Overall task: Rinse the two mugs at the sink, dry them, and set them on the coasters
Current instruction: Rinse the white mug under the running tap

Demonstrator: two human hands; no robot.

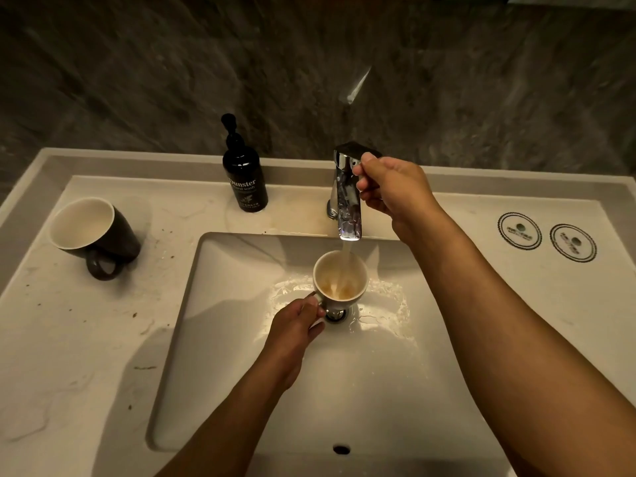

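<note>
Forearms reach in from the near edge over the white sink (241,390). Nearest, the left hand (292,330) has its fingers (315,313) pinched on the handle of the white mugs' first, a white mug (339,275), keeping it upright above the drain so the stream lands inside; brownish water swirls in it, so rinsing seems only begun. The handle itself is mostly hidden by the grip. Farther back, the right hand (389,187) has its fingers curled on the lever of the chrome tap (347,197), probably to regulate the flow; the lever is largely covered. On the worktop (86,339) at far left the dark mug (93,234) waits, tilted by the wide lens, handle toward the viewer, apparently unrinsed. At far right two round coasters (547,237) lie side by side, empty, their print unreadable. A black soap bottle (244,177) stands behind the basin. No drying cloth is in view.
</note>
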